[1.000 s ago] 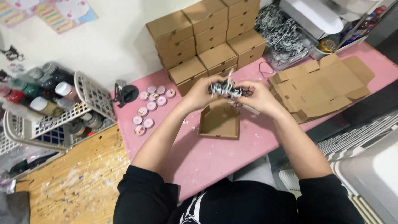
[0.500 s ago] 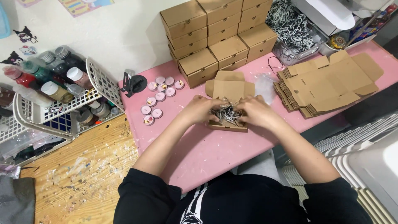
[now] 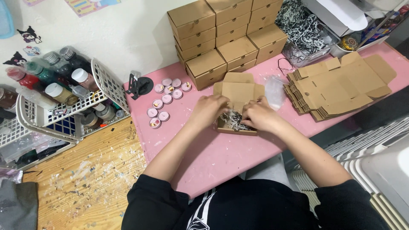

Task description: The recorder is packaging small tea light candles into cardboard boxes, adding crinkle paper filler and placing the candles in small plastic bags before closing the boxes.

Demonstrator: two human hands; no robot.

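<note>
An open brown cardboard box (image 3: 237,90) lies on the pink table (image 3: 221,157), its lid folded back. Black-and-white shredded paper (image 3: 235,121) fills its bottom. My left hand (image 3: 208,108) rests at the box's left edge with fingers curled down into the shred. My right hand (image 3: 258,115) presses on the shred from the right side. Both hands cover much of the box's inside. Several small round pink tins (image 3: 164,100) sit to the left of the box.
Closed brown boxes (image 3: 226,30) are stacked against the wall. Flat unfolded boxes (image 3: 341,85) are piled at the right, with a heap of shredded paper (image 3: 302,23) behind. A white basket of paint bottles (image 3: 55,93) stands at the left. A clear bag (image 3: 275,89) lies beside the box.
A second ago both hands held a bundle of shredded paper above the open box. They lowered it into the box and now press it down inside.
</note>
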